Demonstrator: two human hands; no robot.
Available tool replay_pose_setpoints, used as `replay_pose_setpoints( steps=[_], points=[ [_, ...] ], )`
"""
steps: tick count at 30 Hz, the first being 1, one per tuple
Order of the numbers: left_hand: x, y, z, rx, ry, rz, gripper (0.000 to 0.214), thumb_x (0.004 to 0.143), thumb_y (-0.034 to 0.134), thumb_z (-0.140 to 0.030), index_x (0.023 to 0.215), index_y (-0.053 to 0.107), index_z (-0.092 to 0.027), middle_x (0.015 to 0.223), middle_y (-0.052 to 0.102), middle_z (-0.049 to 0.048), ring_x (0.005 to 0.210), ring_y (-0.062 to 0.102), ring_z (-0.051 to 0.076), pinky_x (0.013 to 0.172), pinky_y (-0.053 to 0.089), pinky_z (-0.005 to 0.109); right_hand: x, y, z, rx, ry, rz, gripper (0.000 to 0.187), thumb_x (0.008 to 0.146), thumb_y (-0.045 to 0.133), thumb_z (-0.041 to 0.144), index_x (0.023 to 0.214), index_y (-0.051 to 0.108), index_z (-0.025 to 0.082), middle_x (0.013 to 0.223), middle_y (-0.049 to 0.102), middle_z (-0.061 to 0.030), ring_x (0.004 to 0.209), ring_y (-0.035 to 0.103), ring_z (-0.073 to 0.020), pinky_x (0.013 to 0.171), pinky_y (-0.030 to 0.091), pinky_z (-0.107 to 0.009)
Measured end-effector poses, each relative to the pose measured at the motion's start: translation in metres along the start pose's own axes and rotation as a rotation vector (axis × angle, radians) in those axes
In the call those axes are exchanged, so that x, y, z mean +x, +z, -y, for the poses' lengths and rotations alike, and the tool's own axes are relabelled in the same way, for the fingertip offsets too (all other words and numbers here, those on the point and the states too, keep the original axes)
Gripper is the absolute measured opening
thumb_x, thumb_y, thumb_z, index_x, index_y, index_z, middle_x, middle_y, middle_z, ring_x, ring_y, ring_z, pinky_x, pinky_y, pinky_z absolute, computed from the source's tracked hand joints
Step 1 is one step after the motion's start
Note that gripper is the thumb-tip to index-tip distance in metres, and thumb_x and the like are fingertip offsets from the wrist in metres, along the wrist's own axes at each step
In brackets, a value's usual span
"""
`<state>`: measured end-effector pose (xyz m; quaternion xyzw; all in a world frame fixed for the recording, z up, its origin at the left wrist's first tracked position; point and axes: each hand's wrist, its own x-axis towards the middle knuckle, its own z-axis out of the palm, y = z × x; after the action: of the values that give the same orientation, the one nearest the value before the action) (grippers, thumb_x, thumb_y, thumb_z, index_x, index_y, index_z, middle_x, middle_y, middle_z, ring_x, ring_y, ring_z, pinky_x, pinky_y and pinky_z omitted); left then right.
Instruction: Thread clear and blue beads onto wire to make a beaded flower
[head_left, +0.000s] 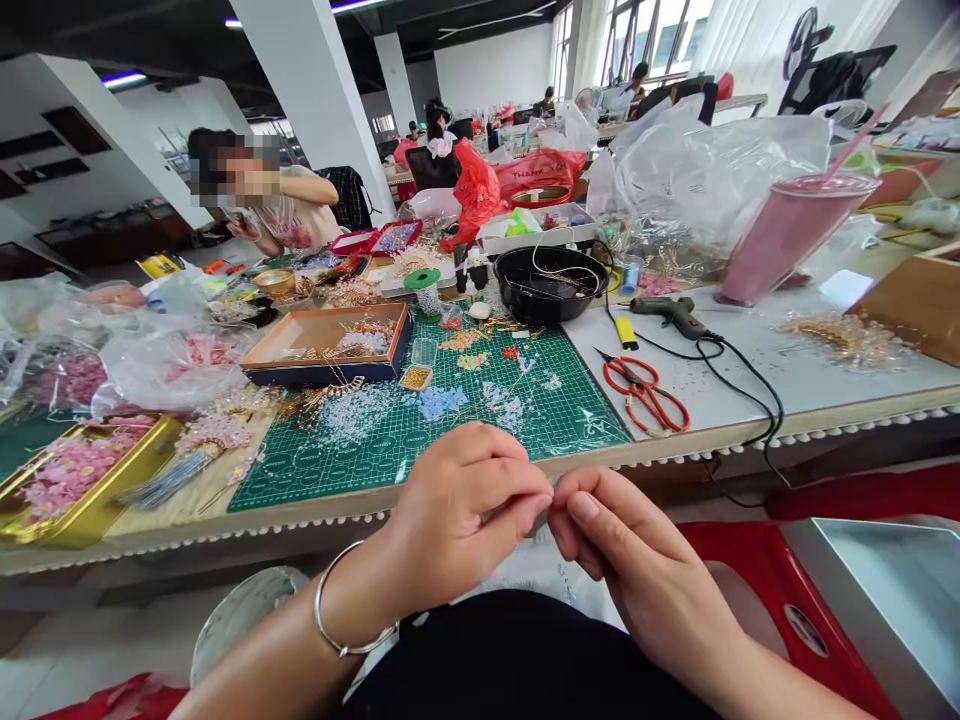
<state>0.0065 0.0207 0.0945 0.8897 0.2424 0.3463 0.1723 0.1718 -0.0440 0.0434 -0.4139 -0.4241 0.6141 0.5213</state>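
My left hand (472, 510), with a silver bangle at the wrist, is closed in a pinch in front of the table edge. Its fingertips meet those of my right hand (630, 540), which is closed too. Whatever lies between the fingers is too small to make out. Just beyond the hands is a green cutting mat (322, 470). Blue petal-like pieces (437, 402), clear beads (352, 415) and a small box of gold beads (415, 378) lie on it. To the right rest red-handled scissors (646, 393).
A glue gun (671, 315) trails its black cable over the table's right side, near a pink drink cup (799, 240). A black bowl (551, 285), an open box (330, 340) and a gold tin (82, 480) stand around the mat. Another person (292, 205) sits across, at left.
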Motion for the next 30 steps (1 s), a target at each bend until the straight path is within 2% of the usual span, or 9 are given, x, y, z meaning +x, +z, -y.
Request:
replay_pose_setpoints(
  steps=[4, 7, 10, 13, 17, 19, 21, 24, 30],
  points=[
    [0.006, -0.007, -0.003, -0.06, 0.008, -0.007, 0.011, 0.083, 0.057, -0.012, 0.081, 0.066, -0.018, 0.078, 0.064, 0.0011, 0.08, 0.058, 0.013, 0.074, 0.047, 0.026, 0.001, 0.001, 0.009, -0.157, -0.057, -0.016, 0.023, 0.092, 0.052, 0.037, 0.075, 0.055, 0.022, 0.062, 0.054, 0.0038, 0.056, 0.044, -0.0103, 0.053, 0.037, -0.022],
    [0.006, -0.008, 0.001, -0.228, -0.101, -0.051, 0.01, 0.084, 0.058, -0.016, 0.079, 0.065, -0.019, 0.078, 0.062, 0.0006, 0.078, 0.058, 0.012, 0.073, 0.047, 0.025, 0.001, -0.001, 0.024, -0.334, -0.168, -0.014, 0.016, 0.09, 0.056, 0.032, 0.079, 0.06, 0.022, 0.08, 0.064, -0.0009, 0.078, 0.058, -0.015, 0.072, 0.046, -0.026],
    [0.0, 0.001, 0.014, -0.532, -0.313, -0.084, 0.013, 0.09, 0.053, -0.026, 0.097, 0.063, -0.021, 0.089, 0.063, 0.0023, 0.082, 0.058, 0.013, 0.072, 0.047, 0.025, 0.004, -0.003, 0.038, -0.386, -0.259, -0.06, 0.008, 0.09, 0.057, 0.028, 0.085, 0.064, 0.024, 0.099, 0.065, -0.0023, 0.095, 0.059, -0.0174, 0.082, 0.047, -0.028],
    [-0.009, 0.018, 0.027, -0.774, -0.407, -0.025, 0.027, 0.093, 0.046, -0.036, 0.113, 0.055, -0.021, 0.103, 0.063, 0.0066, 0.095, 0.059, 0.016, 0.08, 0.047, 0.029, 0.01, -0.002, 0.048, -0.263, -0.249, -0.052, 0.01, 0.091, 0.055, 0.028, 0.085, 0.063, 0.025, 0.09, 0.066, -0.0008, 0.085, 0.062, -0.0156, 0.076, 0.05, -0.027],
    [-0.02, 0.039, 0.031, -0.587, -0.353, 0.175, 0.039, 0.079, 0.066, -0.041, 0.112, 0.057, -0.02, 0.112, 0.063, 0.0071, 0.102, 0.058, 0.021, 0.089, 0.044, 0.037, 0.022, 0.009, 0.054, -0.044, -0.191, -0.007, 0.017, 0.093, 0.05, 0.026, 0.077, 0.058, 0.024, 0.071, 0.058, 0.0021, 0.061, 0.055, -0.011, 0.059, 0.048, -0.024],
    [-0.023, 0.045, 0.031, -0.437, -0.309, 0.219, 0.034, 0.078, 0.068, -0.037, 0.106, 0.061, -0.02, 0.108, 0.066, 0.0055, 0.099, 0.058, 0.02, 0.089, 0.043, 0.037, 0.025, 0.014, 0.056, 0.008, -0.203, -0.025, 0.019, 0.094, 0.048, 0.024, 0.076, 0.055, 0.024, 0.066, 0.051, 0.0027, 0.057, 0.048, -0.0108, 0.053, 0.044, -0.024],
    [-0.026, 0.048, 0.032, -0.355, -0.27, 0.214, 0.021, 0.084, 0.062, -0.032, 0.1, 0.064, -0.02, 0.101, 0.068, 0.0042, 0.095, 0.058, 0.018, 0.088, 0.043, 0.035, 0.025, 0.017, 0.058, 0.005, -0.239, -0.052, 0.021, 0.094, 0.047, 0.023, 0.074, 0.054, 0.024, 0.064, 0.045, 0.0026, 0.054, 0.041, -0.0114, 0.049, 0.039, -0.025],
    [-0.028, 0.047, 0.034, -0.31, -0.263, 0.144, 0.015, 0.087, 0.057, -0.025, 0.098, 0.066, -0.021, 0.095, 0.068, 0.0027, 0.09, 0.057, 0.016, 0.083, 0.044, 0.031, 0.02, 0.016, 0.061, -0.061, -0.287, -0.08, 0.022, 0.093, 0.046, 0.022, 0.074, 0.055, 0.025, 0.062, 0.04, 0.002, 0.054, 0.036, -0.0125, 0.048, 0.034, -0.026],
    [-0.03, 0.034, 0.032, -0.31, -0.396, 0.039, 0.017, 0.085, 0.056, -0.02, 0.098, 0.067, -0.022, 0.087, 0.067, 0.0008, 0.078, 0.059, 0.012, 0.069, 0.045, 0.025, 0.004, 0.007, 0.059, -0.308, -0.31, -0.17, 0.015, 0.089, 0.056, 0.031, 0.075, 0.059, 0.027, 0.064, 0.046, -0.0007, 0.061, 0.043, -0.0165, 0.052, 0.038, -0.028]
  ],
)
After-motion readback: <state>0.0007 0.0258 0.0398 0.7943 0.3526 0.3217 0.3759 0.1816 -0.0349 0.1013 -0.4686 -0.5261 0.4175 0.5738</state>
